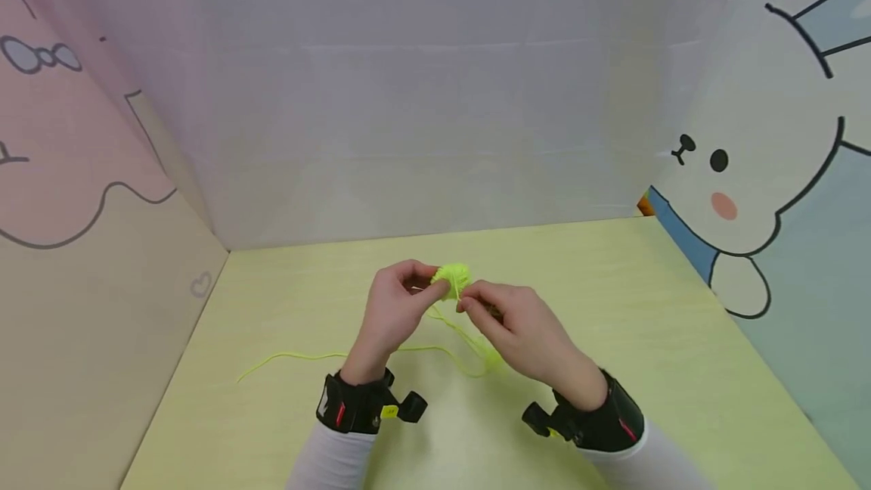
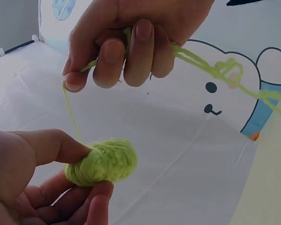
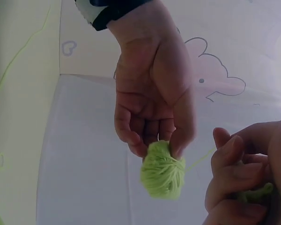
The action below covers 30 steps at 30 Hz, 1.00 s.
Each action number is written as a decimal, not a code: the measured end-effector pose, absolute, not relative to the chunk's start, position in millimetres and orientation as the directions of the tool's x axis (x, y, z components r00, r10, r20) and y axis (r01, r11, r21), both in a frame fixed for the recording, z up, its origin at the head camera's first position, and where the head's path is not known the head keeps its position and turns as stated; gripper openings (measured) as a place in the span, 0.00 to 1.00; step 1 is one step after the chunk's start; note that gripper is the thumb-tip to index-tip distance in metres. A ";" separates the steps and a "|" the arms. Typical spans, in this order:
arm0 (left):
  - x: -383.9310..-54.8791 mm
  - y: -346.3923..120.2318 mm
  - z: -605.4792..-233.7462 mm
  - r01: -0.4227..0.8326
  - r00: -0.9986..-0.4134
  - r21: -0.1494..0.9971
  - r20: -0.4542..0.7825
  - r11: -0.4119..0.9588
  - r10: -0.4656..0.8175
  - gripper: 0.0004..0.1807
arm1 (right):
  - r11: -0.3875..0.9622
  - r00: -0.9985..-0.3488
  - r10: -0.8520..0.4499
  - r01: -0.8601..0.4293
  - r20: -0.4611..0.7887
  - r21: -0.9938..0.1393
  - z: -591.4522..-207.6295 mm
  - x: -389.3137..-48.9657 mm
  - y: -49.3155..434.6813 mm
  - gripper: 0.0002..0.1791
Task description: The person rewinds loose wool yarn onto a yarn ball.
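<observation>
A small ball of neon yellow-green yarn (image 1: 452, 277) is pinched between the thumb and fingers of my left hand (image 1: 400, 301). In the left wrist view the ball (image 2: 110, 161) looks oval, with strands wrapped round it. My right hand (image 1: 520, 324) is just to its right, thumb and index finger pinching the strand that runs taut from the ball. More yarn passes through the curled fingers of the right hand (image 2: 126, 51) and trails out the other side. In the right wrist view the left hand (image 3: 154, 93) holds the wound ball (image 3: 163, 173) by one end.
Loose yarn (image 1: 292, 355) snakes across the pale yellow table (image 1: 272, 429) under both hands and out to the left. A white sheet (image 1: 408, 134) stands behind the table. Cartoon-printed panels (image 1: 748, 172) flank it on both sides.
</observation>
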State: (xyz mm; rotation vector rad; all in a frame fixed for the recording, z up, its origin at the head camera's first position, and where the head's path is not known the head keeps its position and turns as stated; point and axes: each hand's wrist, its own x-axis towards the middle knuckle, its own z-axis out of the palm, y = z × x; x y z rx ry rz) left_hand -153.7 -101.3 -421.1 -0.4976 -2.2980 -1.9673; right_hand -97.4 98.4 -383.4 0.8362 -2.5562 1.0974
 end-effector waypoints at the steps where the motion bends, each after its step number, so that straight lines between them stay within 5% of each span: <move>1: -153.8 -101.8 -421.0 0.286 -0.947 0.952 0.264 0.106 0.183 0.07 | 0.555 -0.807 -0.413 -0.591 0.423 -0.586 -384.8 -95.4 97.0 0.07; 9: -154.3 -106.9 -419.2 0.252 -0.948 0.952 0.279 -0.174 0.154 0.10 | 0.539 -0.831 -0.397 -0.555 0.390 -0.633 -405.9 -87.9 87.1 0.08; 18: -149.8 -111.1 -415.7 0.234 -0.939 0.925 0.295 -0.300 0.176 0.08 | 0.449 -0.860 -0.424 -0.472 0.284 -0.759 -434.0 -99.9 81.8 0.11; 24: -146.0 -119.2 -414.6 0.157 -0.909 0.943 0.254 -0.294 0.331 0.05 | 0.401 -0.883 -0.438 -0.361 0.170 -0.842 -450.9 -118.0 87.2 0.11; 30: -147.4 -124.5 -415.8 0.146 -0.813 0.960 0.255 -0.240 0.524 0.05 | 0.416 -0.907 -0.378 -0.344 0.184 -0.842 -446.0 -135.6 99.3 0.09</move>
